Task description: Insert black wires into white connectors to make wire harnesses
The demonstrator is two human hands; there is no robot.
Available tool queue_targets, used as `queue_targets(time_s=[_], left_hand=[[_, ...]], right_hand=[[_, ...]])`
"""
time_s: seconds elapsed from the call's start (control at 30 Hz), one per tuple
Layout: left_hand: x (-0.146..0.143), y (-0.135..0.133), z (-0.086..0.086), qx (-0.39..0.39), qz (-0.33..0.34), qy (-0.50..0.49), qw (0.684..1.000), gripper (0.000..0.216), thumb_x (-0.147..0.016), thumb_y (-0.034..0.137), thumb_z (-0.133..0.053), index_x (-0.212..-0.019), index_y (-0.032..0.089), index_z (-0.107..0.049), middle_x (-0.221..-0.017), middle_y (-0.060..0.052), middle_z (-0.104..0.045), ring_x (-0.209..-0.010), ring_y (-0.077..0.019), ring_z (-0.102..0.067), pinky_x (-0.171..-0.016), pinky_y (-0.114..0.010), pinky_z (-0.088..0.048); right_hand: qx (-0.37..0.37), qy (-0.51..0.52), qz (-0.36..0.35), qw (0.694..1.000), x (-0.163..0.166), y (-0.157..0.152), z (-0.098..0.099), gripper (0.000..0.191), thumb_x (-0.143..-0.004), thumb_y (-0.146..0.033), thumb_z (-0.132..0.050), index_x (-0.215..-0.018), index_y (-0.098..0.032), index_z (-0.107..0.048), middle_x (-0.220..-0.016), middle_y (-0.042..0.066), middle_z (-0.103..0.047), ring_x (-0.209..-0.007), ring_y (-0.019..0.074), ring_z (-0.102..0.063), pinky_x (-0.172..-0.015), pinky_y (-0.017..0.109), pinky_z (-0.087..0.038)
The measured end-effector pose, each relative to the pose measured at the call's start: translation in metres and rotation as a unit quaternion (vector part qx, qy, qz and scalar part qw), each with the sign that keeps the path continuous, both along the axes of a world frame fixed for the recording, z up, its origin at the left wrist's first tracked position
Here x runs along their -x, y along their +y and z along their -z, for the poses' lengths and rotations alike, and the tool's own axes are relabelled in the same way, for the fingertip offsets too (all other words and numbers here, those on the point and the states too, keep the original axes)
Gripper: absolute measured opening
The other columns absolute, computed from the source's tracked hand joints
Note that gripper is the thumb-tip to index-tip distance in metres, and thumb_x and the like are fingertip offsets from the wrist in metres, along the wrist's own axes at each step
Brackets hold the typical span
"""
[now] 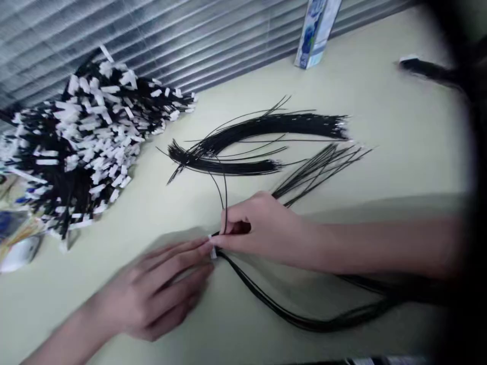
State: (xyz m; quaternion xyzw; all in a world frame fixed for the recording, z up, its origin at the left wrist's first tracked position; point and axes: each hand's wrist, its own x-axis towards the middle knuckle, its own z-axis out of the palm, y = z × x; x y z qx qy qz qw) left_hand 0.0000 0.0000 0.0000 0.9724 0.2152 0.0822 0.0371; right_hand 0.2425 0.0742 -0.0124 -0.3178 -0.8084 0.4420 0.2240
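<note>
Over the middle of the table, my left hand pinches a small white connector between its fingertips. My right hand meets it from the other side, thumb and finger closed on a thin black wire that rises from the grip. Its thumb tip is at the connector, and the wire's very end is hidden. Several black wires curve from the connector to the lower right. Behind my right hand fans a loose group of black wires. Beyond lie two bundles of cut black wires, crossing at their left ends.
A large heap of black cables with white connectors fills the left, against grey slatted blinds. A white computer mouse sits at the left edge. At the back stands a blue-and-white carton. A dark blurred shape blocks the right side.
</note>
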Motion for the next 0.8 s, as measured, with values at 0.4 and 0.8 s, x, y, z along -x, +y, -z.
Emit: queue_targets(time_s=[0.4,0.8], left_hand=[[0.0028,-0.0018,-0.0009,0.011,0.002,-0.010,1.000,0.046,-0.075,0.006,-0.059,-0.121,0.003,-0.058,-0.131,-0.021,-0.053,-0.128,-0.0342,-0.044,-0.097,-0.046,-0.052],[0.0016,0.0005,-0.0010,0.014,0.003,0.002,1.000,0.048,-0.075,0.006,-0.059,-0.123,0.003,-0.056,-0.134,-0.022,-0.049,-0.129,-0.0354,-0.042,-0.098,-0.048,-0.051]], right_hand=[[-0.006,0.021,0.005,1.000,0.0014,0.0013,0.0008,0.025,-0.079,-0.031,-0.068,-0.060,-0.016,-0.060,-0.052,-0.007,-0.055,-0.051,0.0045,-0.045,-0.047,0.019,-0.030],[-0.104,-0.052,-0.098,0.988,-0.0012,0.0092,-0.0007,0.023,-0.082,-0.023,-0.063,-0.062,-0.015,-0.054,-0.059,-0.005,-0.053,-0.055,0.0075,-0.044,-0.052,0.023,-0.029]])
